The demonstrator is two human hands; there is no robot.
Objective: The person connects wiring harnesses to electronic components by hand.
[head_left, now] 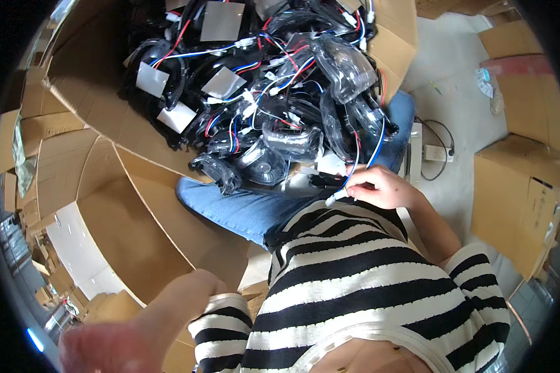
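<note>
My right hand (pixel 381 187) pinches blue and white wires close to their white plug connector (pixel 338 198), just in front of my waist. The wires run up to a clear plastic-covered lamp-like part (pixel 368 115) at the right side of the pile. Several such parts, black with transparent covers, fill a large cardboard box (pixel 96 121) at my knees. Red, blue and white leads with white connectors tangle across them, and silver-grey square plates (pixel 222 21) lie among them. My left hand (pixel 102 348) is raised at the lower left, away from the pile; blur hides its fingers.
An opened carton (pixel 127 217) stands to my left, beside more cardboard boxes. On the right floor sit a small white adapter (pixel 437 153) and a looped black cable (pixel 449 133). A tall carton (pixel 515 205) stands at the right.
</note>
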